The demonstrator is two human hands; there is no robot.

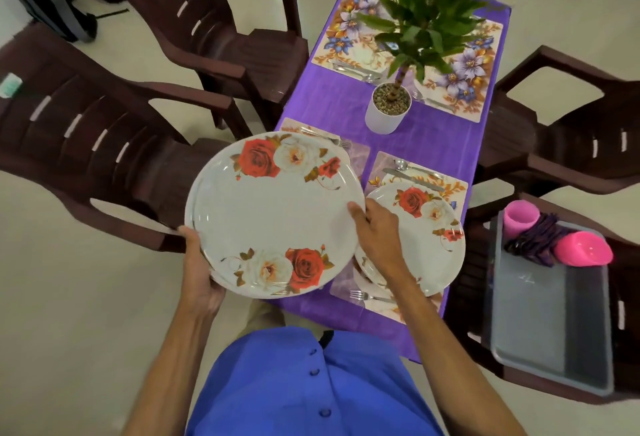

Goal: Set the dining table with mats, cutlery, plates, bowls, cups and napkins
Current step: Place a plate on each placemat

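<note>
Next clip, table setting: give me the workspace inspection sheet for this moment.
Surface: table under purple cloth, four floral mats laid, cutlery on them.
Job's things: plate stack held above near left mat; one plate on near right mat; pink cups and dark napkins on grey tray, on a chair.
Clutter: potted plant mid-table.
Hands: left hand grips stack's edge; right hand on its right rim.
Cables: nothing seen.
Surroundings: brown chairs, bag on floor.
</note>
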